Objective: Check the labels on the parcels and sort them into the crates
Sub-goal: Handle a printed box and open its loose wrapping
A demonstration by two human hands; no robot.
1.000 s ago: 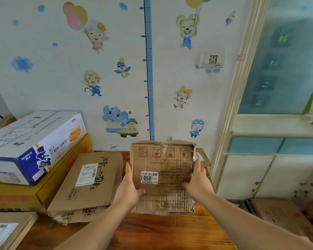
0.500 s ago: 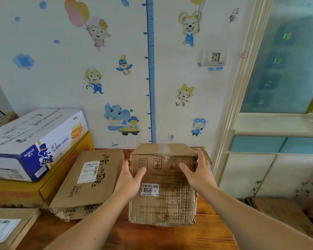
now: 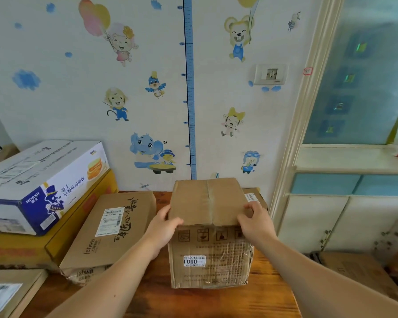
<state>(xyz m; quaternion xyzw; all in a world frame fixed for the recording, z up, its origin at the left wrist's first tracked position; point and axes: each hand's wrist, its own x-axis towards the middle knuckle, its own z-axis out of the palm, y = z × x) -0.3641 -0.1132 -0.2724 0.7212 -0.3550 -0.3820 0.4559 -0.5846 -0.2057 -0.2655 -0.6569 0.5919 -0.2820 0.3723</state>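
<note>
A worn brown cardboard parcel (image 3: pixel 209 232) stands on the wooden table (image 3: pixel 193 301) in front of me, its taped top now facing up. A white sticker reading 1060 (image 3: pixel 194 260) is on the crumpled front face. My left hand (image 3: pixel 162 228) grips the upper left edge, thumb over the top front corner. My right hand (image 3: pixel 255 220) grips the upper right edge, fingers on the top. No crate is in sight.
A flat Jahwa parcel (image 3: pixel 110 228) with a white label lies to the left. Further left a blue-and-white box (image 3: pixel 39 180) sits on a yellow box (image 3: pixel 21 249). Another labelled parcel (image 3: pixel 7 292) lies bottom left. A small box (image 3: pixel 254 196) hides behind. Cardboard (image 3: pixel 354 271) lies low right by white cabinets.
The parcel has been tipped toward me and set down, so the labelled face turned from facing up to facing front. Both hands slid up to the top edges.
</note>
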